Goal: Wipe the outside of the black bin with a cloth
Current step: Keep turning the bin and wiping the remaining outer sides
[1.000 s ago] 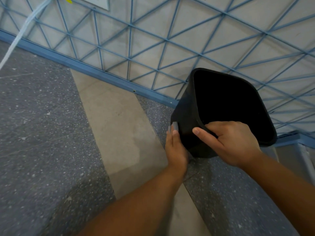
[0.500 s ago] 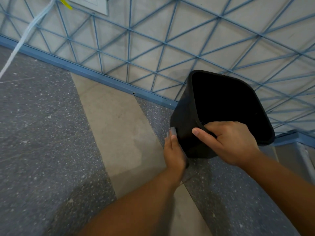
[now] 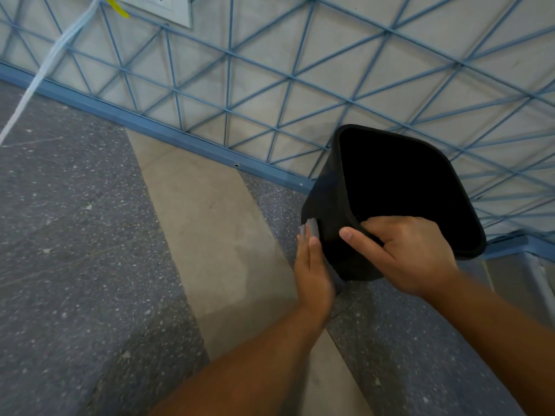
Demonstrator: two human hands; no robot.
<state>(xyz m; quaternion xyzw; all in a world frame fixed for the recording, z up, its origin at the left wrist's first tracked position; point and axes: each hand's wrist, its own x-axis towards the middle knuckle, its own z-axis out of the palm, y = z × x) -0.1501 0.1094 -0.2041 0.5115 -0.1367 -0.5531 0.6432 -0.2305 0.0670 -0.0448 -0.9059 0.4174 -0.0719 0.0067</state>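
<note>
Beside the blue-gridded wall (image 3: 270, 70), the black bin (image 3: 333, 205) (matte, rounded-square) is tilted off the floor. Right hand (image 3: 414, 253) grips its near rim; left hand (image 3: 312, 271), fingers straight, presses a grey cloth (image 3: 309, 229) against its side.

Black bin (image 3: 330, 223), grey cloth (image 3: 310, 229) against it, grey speckled floor (image 3: 75, 250) with beige stripe (image 3: 204, 217), blue triangle-patterned grid (image 3: 270, 70) behind bin, yellow tag (image 3: 118, 7) far upper left

Your black bin (image 3: 330, 223): matte, squarish with rounded corners, tipped so its dark open mouth faces up toward you, base low near the speckled floor. Your grey cloth (image 3: 309, 230): only a small folded edge shows, pressed flat against the bin's left outer wall.
</note>
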